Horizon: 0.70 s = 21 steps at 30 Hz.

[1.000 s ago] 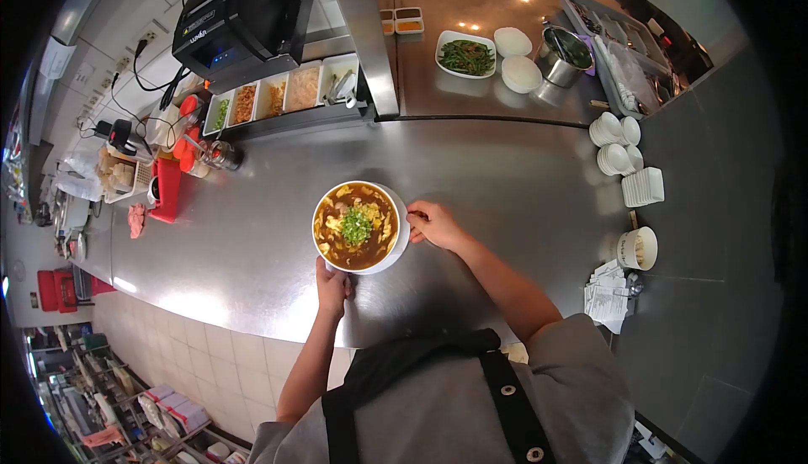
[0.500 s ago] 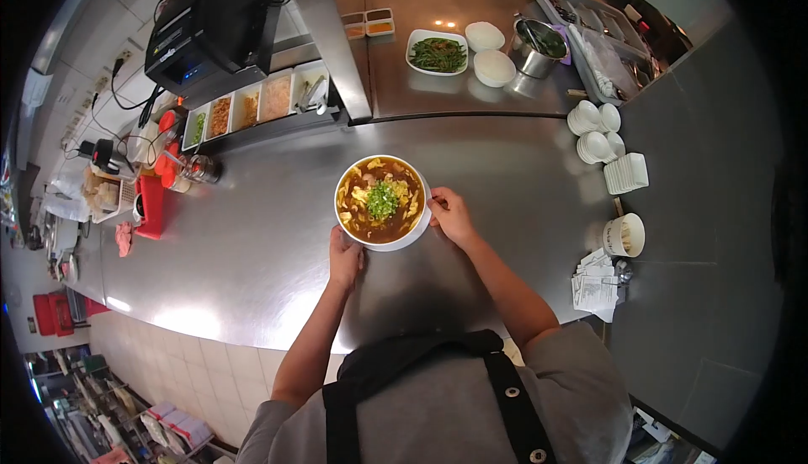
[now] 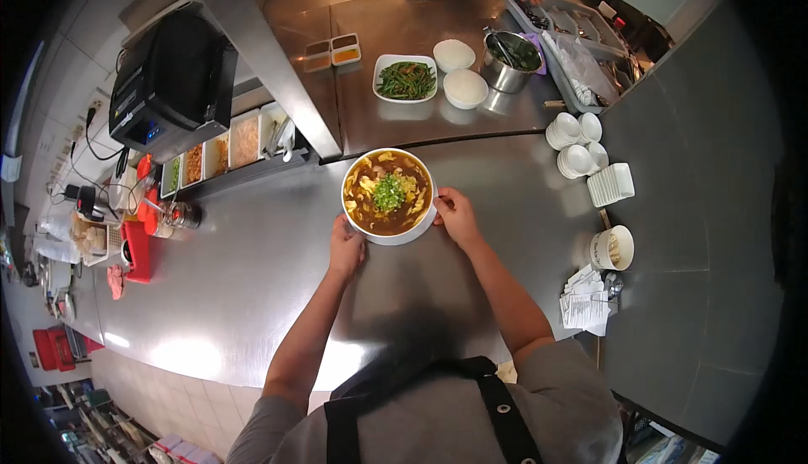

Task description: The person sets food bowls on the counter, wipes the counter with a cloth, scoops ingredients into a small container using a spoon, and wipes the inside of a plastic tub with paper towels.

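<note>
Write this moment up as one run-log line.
left hand: on soup bowl rim | right hand: on plate under bowl | beyond: green beans, rice bowls

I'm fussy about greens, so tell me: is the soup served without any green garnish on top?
No, chopped green garnish sits in a heap on the soup.

White glare pooling on the steel counter [image 3: 244, 270] left of the left hand [image 3: 346, 247], soft shadow darkening nearer the body than the grip, warm reflections glowing beyond it, outer edges bending into black.
</note>
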Tool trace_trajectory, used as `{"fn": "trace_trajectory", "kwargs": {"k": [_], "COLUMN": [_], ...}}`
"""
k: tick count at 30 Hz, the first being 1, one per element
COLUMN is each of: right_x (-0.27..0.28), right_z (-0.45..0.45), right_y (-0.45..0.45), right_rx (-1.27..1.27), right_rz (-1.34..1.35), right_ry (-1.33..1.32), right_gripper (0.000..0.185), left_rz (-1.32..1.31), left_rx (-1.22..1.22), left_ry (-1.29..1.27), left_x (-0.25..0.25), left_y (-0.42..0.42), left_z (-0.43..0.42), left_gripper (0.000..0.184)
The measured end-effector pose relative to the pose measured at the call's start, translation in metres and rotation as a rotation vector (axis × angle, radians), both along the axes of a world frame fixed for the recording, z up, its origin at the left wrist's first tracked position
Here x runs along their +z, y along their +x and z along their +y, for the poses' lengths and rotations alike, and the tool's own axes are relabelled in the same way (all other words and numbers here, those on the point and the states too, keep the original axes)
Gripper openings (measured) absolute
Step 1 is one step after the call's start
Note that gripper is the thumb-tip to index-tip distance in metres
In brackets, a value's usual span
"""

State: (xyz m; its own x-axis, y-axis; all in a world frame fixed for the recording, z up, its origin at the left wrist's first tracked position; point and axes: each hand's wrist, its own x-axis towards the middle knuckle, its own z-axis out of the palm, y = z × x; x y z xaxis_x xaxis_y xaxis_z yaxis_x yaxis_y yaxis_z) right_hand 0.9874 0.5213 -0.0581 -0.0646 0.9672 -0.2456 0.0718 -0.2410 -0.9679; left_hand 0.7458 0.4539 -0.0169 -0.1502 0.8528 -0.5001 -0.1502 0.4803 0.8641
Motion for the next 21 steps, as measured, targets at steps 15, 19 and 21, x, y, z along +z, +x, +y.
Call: {"fn": "trace_trajectory", "kwargs": {"k": [15,19,21], "right_x": [-0.016,-0.019,-0.020], "right_z": [0.096,0.113,0.116], "right_y": [0.017,0.019,0.020], "right_rx": [-0.110,-0.114,-0.116], "right_rz": [-0.009,-0.047,-0.057], "right_ry": [0.041,0.042,0.062], "right_gripper": [0.016,0.018,0.019], "left_rz": [0.015,0.002,0.010], "left_rx": [-0.076,-0.062,-0.065], "left_ry": [0.025,0.019,0.043], "left_x": [-0.026,-0.031,-0.028], "left_y": [0.010,0.015,0.016], "left_z": [0.115,0.131,0.132], "left_gripper": [0.037,0.034,0.033]}}
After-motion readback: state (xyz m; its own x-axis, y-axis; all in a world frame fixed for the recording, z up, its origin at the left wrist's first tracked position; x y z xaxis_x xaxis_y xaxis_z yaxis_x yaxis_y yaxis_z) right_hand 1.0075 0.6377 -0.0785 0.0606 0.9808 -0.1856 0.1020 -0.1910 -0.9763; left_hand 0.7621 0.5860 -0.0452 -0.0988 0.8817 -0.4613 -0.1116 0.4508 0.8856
